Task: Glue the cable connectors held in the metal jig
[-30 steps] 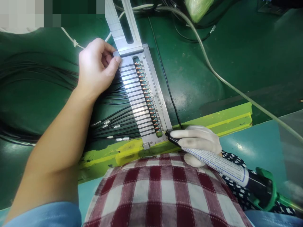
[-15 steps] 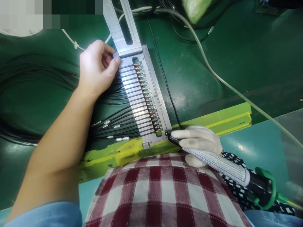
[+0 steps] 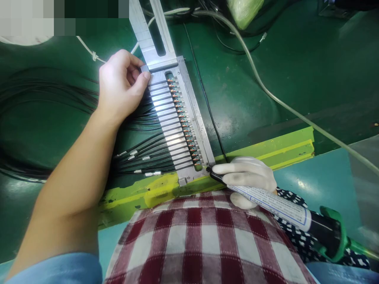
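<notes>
My bare left hand (image 3: 121, 85) pinches the upper left edge of a metal fixture (image 3: 170, 136), thumb on top. Black cables (image 3: 166, 118) lie side by side across this plate. Their stripped ends meet small connector boards (image 3: 186, 126) in a row along a long slot. In a white glove, my right hand (image 3: 251, 177) is wrapped around a dispensing syringe (image 3: 272, 207) with a printed white label. A black nozzle points left, its tip by the lowest board at the slot's bottom end; whether it touches cannot be seen. A green fitting (image 3: 340, 232) sits on the syringe's rear.
The fixture's slotted lid (image 3: 161, 29) stands hinged back at the top. Loose cable bundles (image 3: 44, 90) spread left on the green table. A pale hose (image 3: 266, 90) curves across the right side. A yellow-green rail (image 3: 266, 152) edges the table, near my checked apron.
My right hand and the syringe have shifted very slightly left. The left hand and the fixture look unchanged.
</notes>
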`<state>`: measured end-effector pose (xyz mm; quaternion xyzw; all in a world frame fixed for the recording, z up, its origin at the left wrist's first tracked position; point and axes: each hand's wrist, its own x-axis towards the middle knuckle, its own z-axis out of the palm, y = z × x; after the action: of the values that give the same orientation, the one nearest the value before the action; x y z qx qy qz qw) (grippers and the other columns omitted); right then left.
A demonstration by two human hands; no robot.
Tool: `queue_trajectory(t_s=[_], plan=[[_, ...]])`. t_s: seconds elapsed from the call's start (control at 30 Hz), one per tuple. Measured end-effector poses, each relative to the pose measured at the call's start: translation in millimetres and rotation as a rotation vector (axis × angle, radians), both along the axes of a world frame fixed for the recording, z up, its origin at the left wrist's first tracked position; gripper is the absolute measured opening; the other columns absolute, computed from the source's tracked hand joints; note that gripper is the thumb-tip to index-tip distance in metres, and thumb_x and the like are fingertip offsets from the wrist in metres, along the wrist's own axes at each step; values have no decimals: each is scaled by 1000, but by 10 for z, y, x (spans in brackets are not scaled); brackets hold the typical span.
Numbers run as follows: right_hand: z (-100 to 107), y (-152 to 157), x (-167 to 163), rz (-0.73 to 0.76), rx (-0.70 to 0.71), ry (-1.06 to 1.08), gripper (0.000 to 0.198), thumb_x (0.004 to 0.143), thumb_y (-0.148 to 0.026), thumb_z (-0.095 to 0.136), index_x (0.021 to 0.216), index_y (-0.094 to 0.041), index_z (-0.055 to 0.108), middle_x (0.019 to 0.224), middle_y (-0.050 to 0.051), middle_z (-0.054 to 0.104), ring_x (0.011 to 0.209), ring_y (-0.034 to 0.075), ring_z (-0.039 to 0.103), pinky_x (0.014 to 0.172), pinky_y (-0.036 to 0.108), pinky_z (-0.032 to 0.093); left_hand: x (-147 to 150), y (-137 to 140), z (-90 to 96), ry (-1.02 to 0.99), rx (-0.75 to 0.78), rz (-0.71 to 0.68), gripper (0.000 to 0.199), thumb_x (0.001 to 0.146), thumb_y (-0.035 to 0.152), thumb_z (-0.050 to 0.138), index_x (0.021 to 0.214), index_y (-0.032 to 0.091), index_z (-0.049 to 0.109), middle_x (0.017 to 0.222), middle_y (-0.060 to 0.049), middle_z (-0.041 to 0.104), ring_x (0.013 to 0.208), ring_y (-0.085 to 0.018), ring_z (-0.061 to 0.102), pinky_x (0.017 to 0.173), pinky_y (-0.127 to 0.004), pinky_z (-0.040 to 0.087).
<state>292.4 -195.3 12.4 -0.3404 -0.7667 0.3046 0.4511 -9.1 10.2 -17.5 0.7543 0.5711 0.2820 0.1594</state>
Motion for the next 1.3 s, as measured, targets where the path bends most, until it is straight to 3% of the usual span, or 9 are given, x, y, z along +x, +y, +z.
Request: queue_trajectory(t_s=[0.27,0.37,0.47,0.57,0.67,0.8,1.0,1.13,1.3], plan=[[-42,13,-28,-18,6,149,21,88,-25,63,108,-19,67,106,11,76,79,20,75,64,31,60,16,19,-11,46,-22,6,10,84,28,60,91,22,57,73,2,50,65,-13,46,68,-32,45],[-5,0,-3,-85,-143,347,23,91,-31,60,108,-18,69,108,11,75,82,22,75,67,33,63,53,-45,70,103,17,-61,11,88,35,51,85,25,54,72,0,51,68,-17,52,67,-35,45],[-9,111,104,-172,-307,605,26,93,-39,58,111,-21,67,112,9,73,59,14,69,54,27,60,88,-55,155,188,70,-102,14,90,33,45,82,25,53,64,0,51,60,-19,54,59,-35,46],[20,400,324,-224,-219,767,26,95,-38,53,108,-22,69,108,7,75,56,12,66,53,25,59,217,-34,315,313,125,-102,13,87,30,46,82,25,57,68,-6,57,67,-26,61,60,-41,48],[110,767,606,-260,-144,842,28,94,-39,53,105,-21,72,104,9,76,55,13,64,52,26,58,589,-12,550,427,142,-117,21,89,30,46,96,26,65,87,-13,64,88,-34,64,73,-48,49],[158,1222,908,-381,-238,1035,26,89,-45,64,94,-21,72,98,10,77,54,12,61,49,22,52,1448,273,742,508,89,-208,40,94,46,48,128,27,59,108,-11,66,105,-28,62,89,-40,49],[58,1424,1155,-508,-377,1187,33,76,-48,79,88,-19,72,94,11,76,58,12,60,49,21,50,2460,892,796,562,-35,-77,71,88,69,47,137,18,56,111,-23,65,102,-38,63,82,-49,50],[145,1341,1259,-491,-347,1245,31,75,-49,79,86,-20,72,93,10,76,57,11,58,50,21,50,2206,691,898,538,-1,-156,54,97,50,42,143,22,50,112,-18,63,106,-32,60,91,-47,49],[359,1286,1291,-391,-345,1358,30,76,-50,79,86,-22,74,93,8,76,54,9,55,50,20,50,1029,-212,813,497,310,-599,54,93,28,54,146,38,43,135,-12,48,119,-26,51,99,-41,47]])
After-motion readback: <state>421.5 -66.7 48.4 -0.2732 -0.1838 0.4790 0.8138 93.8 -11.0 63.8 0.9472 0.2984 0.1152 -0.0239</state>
